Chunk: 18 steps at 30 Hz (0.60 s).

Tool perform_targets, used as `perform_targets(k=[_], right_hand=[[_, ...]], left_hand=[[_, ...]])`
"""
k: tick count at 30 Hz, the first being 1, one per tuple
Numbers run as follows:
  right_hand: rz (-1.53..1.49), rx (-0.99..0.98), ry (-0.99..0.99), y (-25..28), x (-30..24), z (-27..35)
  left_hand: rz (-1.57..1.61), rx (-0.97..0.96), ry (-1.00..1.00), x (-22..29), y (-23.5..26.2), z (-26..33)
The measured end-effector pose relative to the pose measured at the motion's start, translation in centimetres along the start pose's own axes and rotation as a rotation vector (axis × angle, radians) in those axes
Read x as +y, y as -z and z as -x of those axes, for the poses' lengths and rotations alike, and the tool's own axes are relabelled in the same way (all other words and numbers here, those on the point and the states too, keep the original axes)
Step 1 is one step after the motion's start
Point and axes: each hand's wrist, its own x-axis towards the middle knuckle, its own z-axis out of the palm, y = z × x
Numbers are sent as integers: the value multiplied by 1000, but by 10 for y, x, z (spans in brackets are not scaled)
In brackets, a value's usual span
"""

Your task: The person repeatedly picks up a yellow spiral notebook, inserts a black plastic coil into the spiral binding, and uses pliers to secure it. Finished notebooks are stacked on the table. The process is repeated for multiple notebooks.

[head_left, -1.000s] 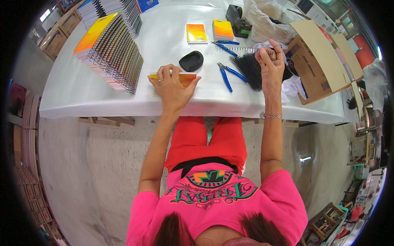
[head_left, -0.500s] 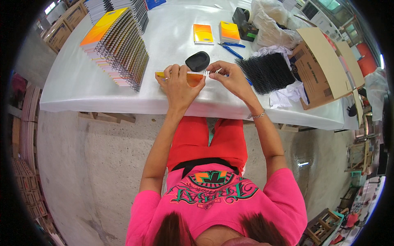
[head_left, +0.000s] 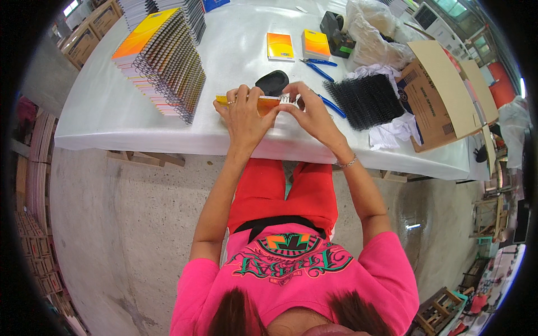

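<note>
My left hand (head_left: 246, 115) grips a small yellow-orange notebook (head_left: 269, 104) on its edge near the front of the table, fingers over the top and thumb at its right end. A dark spiral wire (head_left: 287, 99) stands out from that end. My right hand (head_left: 312, 116) pinches the wire between thumb and fingers, close to my left thumb. How far the wire runs into the notebook is hidden. Just behind my hands lies a black oval dish (head_left: 272, 83). Beside my right hand are blue-handled pliers (head_left: 333, 106), partly covered by it.
To the left rises a tall stack of spiral notebooks (head_left: 162, 61). Farther back lie an orange notebook (head_left: 280, 46), a small notebook pile (head_left: 316, 44) and other blue pliers (head_left: 318, 68). On the right, black wire coils (head_left: 365, 99) rest on white cloth beside an open cardboard box (head_left: 431, 103).
My right hand has turned and closed in beside my left thumb, its fingers now raised around the wire. More of the pliers beside it shows. My left hand keeps its hold on the notebook.
</note>
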Motion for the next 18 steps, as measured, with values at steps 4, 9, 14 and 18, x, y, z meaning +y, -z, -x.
perform_targets(k=[4,9,14,18], right_hand=[[215,24,50,-3,7,-6],[342,63,144,-6,3,-12],[380,40,111,-8,-5,-14],[75,-354,-140,8,7,-27]], left_hand=[[30,-80,-2,-5,4,-3],[150,27,-2,-13,6,-1],[349,219,127,-19,1,8],[569,-7,235,-34,8,13]])
